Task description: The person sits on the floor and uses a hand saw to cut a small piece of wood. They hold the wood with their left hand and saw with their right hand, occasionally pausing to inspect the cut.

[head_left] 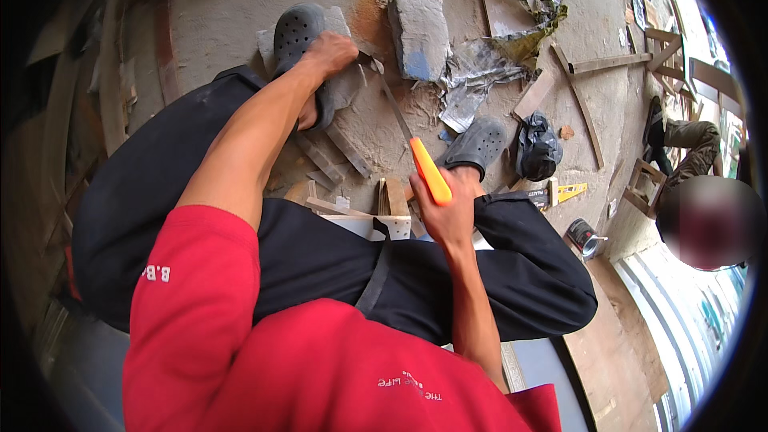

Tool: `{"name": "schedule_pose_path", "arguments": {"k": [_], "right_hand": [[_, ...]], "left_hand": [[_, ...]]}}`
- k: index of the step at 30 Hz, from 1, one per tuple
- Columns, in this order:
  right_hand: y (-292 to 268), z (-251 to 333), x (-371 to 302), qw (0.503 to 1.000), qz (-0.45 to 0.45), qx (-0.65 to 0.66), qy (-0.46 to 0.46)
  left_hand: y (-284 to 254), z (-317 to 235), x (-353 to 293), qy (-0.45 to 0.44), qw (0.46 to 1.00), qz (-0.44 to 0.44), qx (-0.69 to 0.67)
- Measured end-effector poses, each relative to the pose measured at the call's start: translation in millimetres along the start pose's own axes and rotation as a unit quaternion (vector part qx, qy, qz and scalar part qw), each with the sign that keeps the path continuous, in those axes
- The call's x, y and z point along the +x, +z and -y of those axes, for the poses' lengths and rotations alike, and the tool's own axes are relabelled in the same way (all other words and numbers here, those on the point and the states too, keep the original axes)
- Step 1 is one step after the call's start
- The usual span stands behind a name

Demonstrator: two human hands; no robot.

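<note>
My right hand [452,212] is wrapped round the yellow-orange handle [430,172] of a hand tool with a long, thin metal blade [398,112]. The blade slants away to the upper left and shows nearly edge-on, so its exact kind is unclear. At the far end, my left hand [332,54] is closed where the blade meets it, beside my left clog [298,28]. The fingertips there are partly hidden. A flat grey stone slab [342,84] lies under that clog and hand. To the right of the blade is a rough grey block [420,36].
Crumpled foil-like sheeting [472,84] and a black plastic bag [538,146] lie near my right clog [480,144]. Wood strips [612,62] are scattered on the floor. A paint can [582,236] stands at right, near a yellow-handled tool [571,192]. Another person [694,140] sits far right.
</note>
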State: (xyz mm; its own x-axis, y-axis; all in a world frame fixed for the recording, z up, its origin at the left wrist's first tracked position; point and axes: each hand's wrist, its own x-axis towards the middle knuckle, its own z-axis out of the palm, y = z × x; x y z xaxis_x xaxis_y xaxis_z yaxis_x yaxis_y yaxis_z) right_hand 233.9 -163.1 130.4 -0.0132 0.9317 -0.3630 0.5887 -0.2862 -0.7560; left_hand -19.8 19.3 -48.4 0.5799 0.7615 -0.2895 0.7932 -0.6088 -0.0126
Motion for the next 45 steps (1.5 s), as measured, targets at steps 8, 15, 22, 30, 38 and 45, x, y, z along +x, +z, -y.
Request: {"name": "schedule_pose_path", "arguments": {"k": [8, 15, 22, 30, 38, 45], "right_hand": [[-12, -8, -11, 0.999, 0.013, 0.03, 0.001], [15, -16, 27, 1.0, 0.016, 0.021, 0.004], [34, -28, 47, 0.999, -0.006, 0.032, 0.003], [0, -13, 4, 0.998, 0.012, 0.047, -0.04], [8, -23, 4, 0.997, 0.016, 0.0, -0.071], [56, -48, 56, 0.999, -0.013, 0.01, -0.029]], "left_hand": [[8, 5, -3, 0.027, 0.999, -0.034, 0.007], [9, 3, -2, 0.028, 0.999, -0.04, 0.007], [0, -3, 5, 0.031, 0.999, -0.024, 0.004], [13, 4, -5, 0.018, 0.998, -0.055, -0.01], [4, 2, -5, 0.018, 1.0, -0.01, -0.002], [-3, -3, 6, 0.034, 0.999, -0.005, 0.008]]}}
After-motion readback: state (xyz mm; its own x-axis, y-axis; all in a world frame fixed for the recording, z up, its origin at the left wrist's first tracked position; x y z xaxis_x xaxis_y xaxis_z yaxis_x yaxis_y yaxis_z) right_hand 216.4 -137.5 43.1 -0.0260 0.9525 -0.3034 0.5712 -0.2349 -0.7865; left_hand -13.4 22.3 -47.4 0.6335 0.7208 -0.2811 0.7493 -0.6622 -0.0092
